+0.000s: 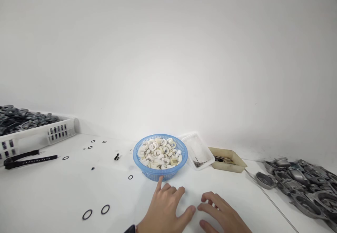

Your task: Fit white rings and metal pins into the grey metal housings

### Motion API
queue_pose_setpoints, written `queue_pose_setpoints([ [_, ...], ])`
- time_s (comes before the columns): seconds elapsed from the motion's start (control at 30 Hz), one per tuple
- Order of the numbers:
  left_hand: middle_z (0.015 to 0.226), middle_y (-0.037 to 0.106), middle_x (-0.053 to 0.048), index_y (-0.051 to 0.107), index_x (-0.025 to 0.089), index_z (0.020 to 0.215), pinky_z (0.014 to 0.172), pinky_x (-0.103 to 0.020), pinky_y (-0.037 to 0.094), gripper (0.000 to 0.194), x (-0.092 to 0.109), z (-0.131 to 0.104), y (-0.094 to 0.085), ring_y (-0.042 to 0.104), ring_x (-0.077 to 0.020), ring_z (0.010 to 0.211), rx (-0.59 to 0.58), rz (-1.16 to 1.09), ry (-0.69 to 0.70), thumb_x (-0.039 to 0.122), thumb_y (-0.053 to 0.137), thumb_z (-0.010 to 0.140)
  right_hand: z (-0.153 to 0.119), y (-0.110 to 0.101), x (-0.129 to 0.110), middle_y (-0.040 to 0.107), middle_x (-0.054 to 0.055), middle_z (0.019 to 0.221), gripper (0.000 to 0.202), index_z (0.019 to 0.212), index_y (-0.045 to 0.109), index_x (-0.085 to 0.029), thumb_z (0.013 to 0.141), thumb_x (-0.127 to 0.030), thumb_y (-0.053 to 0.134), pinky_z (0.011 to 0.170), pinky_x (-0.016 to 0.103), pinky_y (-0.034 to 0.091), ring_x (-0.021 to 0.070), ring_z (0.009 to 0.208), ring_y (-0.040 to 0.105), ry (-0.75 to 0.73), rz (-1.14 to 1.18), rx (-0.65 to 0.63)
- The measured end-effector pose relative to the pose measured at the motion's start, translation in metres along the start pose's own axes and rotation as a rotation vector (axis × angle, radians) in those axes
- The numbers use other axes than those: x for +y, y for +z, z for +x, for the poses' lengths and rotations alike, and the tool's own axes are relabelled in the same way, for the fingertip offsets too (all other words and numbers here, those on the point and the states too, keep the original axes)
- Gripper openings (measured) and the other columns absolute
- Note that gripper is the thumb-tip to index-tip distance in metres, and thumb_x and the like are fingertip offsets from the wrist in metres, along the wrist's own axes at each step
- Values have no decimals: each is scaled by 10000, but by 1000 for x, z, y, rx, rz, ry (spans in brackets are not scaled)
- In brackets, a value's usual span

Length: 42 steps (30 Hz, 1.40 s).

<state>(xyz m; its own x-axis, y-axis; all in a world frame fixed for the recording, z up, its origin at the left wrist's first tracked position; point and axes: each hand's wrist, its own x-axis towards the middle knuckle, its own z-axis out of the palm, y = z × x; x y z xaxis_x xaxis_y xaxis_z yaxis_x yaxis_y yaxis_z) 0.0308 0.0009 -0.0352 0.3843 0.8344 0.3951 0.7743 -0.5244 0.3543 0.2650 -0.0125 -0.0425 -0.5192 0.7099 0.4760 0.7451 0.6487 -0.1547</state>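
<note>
Head view: left hand (164, 205) flat on the white tabletop (52, 194), fingers spread, holding nothing, index tip just short of the blue basket (160, 155) of white rings (160, 153). Right hand (221, 213) beside it, fingers loosely curled and spread, empty too (thumbs nearly touching).

Basket at centre, near the back wall. Behind and right: clear lidded tray (198, 150), then tan tray (228, 160). Grey castings (302, 185) heaped far right. Black O-rings (105, 209) scattered left; white crate (39, 134) of dark parts at far left.

Judgement: best to steady the basket rim with one hand and pinch a single ring from the top, avoiding tipping the basket.
</note>
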Motion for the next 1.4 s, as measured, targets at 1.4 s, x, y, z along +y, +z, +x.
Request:
queue_pose_setpoints([
  [1.4, 900, 709, -71, 652, 223, 1101, 1115, -709, 298, 355, -2, -1, -3, 685, -325, 961, -6, 123, -65, 531, 522, 982, 2, -1, 0, 698, 13, 1052, 224, 1020, 702, -281, 831, -168, 746, 783, 236, 629, 173, 894, 722, -80, -40, -11],
])
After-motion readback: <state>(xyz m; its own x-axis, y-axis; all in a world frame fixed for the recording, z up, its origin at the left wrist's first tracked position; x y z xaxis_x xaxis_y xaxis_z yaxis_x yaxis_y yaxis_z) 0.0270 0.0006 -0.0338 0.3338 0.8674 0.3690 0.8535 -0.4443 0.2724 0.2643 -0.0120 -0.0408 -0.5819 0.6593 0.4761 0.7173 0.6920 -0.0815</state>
